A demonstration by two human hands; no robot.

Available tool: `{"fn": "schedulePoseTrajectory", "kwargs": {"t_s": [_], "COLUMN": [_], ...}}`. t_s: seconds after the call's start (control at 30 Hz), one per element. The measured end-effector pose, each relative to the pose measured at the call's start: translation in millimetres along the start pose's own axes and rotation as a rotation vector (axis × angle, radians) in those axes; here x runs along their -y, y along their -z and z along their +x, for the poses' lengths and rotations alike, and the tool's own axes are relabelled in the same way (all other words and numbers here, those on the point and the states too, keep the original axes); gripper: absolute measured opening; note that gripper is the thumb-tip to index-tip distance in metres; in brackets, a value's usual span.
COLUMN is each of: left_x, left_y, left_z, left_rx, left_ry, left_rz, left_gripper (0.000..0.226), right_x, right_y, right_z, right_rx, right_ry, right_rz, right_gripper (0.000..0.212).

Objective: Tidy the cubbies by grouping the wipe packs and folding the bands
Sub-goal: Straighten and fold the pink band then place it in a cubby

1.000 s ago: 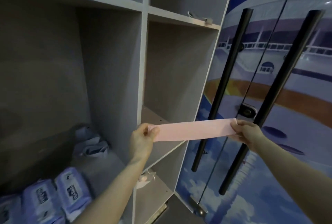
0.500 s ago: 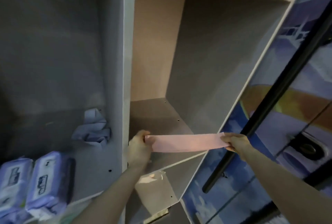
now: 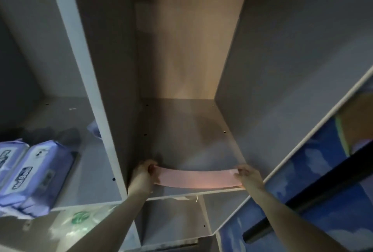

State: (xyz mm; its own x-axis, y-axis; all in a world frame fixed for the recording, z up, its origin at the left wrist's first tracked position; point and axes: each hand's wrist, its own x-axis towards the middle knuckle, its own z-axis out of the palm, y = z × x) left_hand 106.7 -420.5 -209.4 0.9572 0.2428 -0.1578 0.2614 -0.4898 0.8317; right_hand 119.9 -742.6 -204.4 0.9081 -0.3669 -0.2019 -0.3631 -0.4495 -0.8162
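1. Grey laminate panels make up the cubby unit [image 3: 282, 53], which fills most of the view; its pale front edges frame one tall middle compartment and a wider one at 9 o'clock.
2. Blue printed door [image 3: 314, 187] with cloud shapes stands open at 4 o'clock, just beside the unit's right wall, and a black bar handle [image 3: 306, 201] runs slantwise across it.
3. Upright divider [image 3: 90, 90] separates the two compartments and hides part of a crumpled pale blue thing behind its edge at 9 o'clock.
4. Middle compartment's shelf [image 3: 181, 126] is bare apart from a dark smudge and what the hands hold at its front.
5. Left compartment holds two purple wipe packs [image 3: 38, 179] lying side by side at 8 o'clock, touching, near the shelf front.
6. Lower compartment at 7 o'clock holds a clear wrapper with a green mark [image 3: 80, 218]; it is too blurred to say what it is.
7. Pink band [image 3: 198, 179] is stretched flat across the front of the middle shelf at 6 o'clock, sagging a little in the middle.
8. Left hand [image 3: 142, 177] pinches the band's left end beside the divider; right hand [image 3: 247, 176] pinches the right end near the right wall. The hands are well apart, each closed on the band.
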Motion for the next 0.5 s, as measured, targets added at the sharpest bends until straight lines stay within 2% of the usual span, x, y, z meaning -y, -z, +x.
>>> {"fn": "schedulePoseTrajectory", "kwargs": {"t_s": [0.2, 0.4, 0.5], "left_x": [14.4, 15.3, 10.4], "left_y": [-14.9, -19.4, -16.2], "left_z": [8.1, -0.9, -7.5], "left_rx": [-0.054, -0.041, -0.078], "left_ry": [-0.033, -0.027, -0.189], "left_rz": [0.109, 0.344, 0.528], "left_gripper": [0.020, 0.028, 0.044], "right_x": [-7.9, -8.3, -9.3], "right_y": [-10.3, -11.7, -6.3], "right_z": [11.5, 16.1, 16.9], "right_rx": [-0.045, -0.014, -0.018], "right_ry": [0.037, 0.058, 0.267], "right_rz": [-0.098, -0.314, -0.542], "right_gripper": [0.018, 0.026, 0.042]}}
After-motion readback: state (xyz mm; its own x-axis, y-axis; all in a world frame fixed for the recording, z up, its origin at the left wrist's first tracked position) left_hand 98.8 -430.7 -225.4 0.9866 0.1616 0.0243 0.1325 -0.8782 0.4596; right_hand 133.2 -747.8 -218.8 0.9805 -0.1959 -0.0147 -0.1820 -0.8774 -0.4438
